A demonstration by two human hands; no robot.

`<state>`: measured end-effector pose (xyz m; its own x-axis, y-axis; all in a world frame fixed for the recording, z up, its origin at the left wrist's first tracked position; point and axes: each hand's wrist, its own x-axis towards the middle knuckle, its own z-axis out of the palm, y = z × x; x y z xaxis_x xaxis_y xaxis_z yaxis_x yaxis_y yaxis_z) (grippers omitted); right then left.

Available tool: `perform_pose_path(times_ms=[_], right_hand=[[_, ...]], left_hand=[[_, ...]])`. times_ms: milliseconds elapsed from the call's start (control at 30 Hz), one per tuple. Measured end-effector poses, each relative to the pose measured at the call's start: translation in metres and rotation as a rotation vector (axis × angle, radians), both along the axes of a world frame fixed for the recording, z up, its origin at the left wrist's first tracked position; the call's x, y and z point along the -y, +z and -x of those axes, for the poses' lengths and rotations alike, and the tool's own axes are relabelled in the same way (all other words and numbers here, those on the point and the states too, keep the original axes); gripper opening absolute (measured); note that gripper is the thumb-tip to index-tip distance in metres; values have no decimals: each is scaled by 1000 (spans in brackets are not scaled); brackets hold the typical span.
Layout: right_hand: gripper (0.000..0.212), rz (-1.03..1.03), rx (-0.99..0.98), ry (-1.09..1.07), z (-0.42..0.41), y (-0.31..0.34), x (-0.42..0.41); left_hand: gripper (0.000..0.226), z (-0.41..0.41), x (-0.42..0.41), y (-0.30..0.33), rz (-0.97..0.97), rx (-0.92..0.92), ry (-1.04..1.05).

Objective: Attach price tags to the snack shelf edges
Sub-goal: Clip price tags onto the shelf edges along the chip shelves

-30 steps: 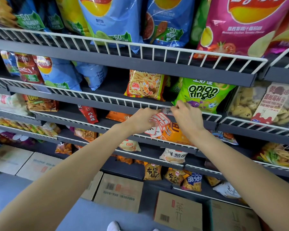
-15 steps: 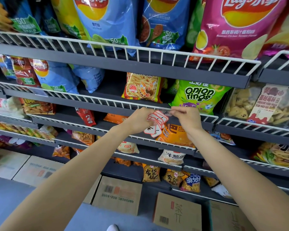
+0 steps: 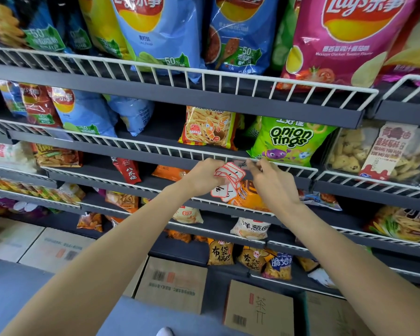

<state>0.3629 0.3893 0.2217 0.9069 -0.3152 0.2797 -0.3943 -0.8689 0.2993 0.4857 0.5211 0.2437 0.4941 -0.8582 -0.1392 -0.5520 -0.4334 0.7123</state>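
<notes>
My left hand (image 3: 203, 177) grips a fanned bunch of white price tags with red borders (image 3: 226, 181) in front of the second shelf's edge (image 3: 141, 158). My right hand (image 3: 269, 183) reaches to the white wire rail (image 3: 284, 164) just right of the tags, its fingertips pinching at something small against the rail below the green onion rings bag (image 3: 291, 139). What those fingertips hold is too small to make out.
Wire-fronted grey shelves hold crisp bags above, an orange prawn cracker bag (image 3: 209, 127) and a clear cookie box (image 3: 378, 154) on this level, small snack packs below. Cardboard boxes (image 3: 172, 284) lie on the floor under the shelves.
Both hands have stayed at the same rail spot. My right hand's fingers have shifted from lying over the rail to pinching at it beside the tags; the view has tilted slightly.
</notes>
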Motion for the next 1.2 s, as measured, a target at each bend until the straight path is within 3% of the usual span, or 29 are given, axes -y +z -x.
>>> perform_pose_path(times_ms=[200,333,600,733,967,1133,1200], right_hand=[[60,-84,10,31,1,-1,2],[41,-267,74,26,-3,-1,2],[26,-612,280,-33,-9,9,1],[25,-425,170,7,-10,14,-1],[34,-129,-128,52,-7,26,-7],[37,-110,-138,89,-4,19,0],[38,-259,-56,81,-4,16,3]], left_hand=[[7,1,0,-1,-6,19,-26],[8,1,0,-1,-14,41,-27],[5,2,3,0,10,-20,26],[16,0,8,2,59,-152,135],[21,0,15,5,69,-150,169],[17,3,19,6,86,-130,187],[18,1,19,6,84,-132,201]])
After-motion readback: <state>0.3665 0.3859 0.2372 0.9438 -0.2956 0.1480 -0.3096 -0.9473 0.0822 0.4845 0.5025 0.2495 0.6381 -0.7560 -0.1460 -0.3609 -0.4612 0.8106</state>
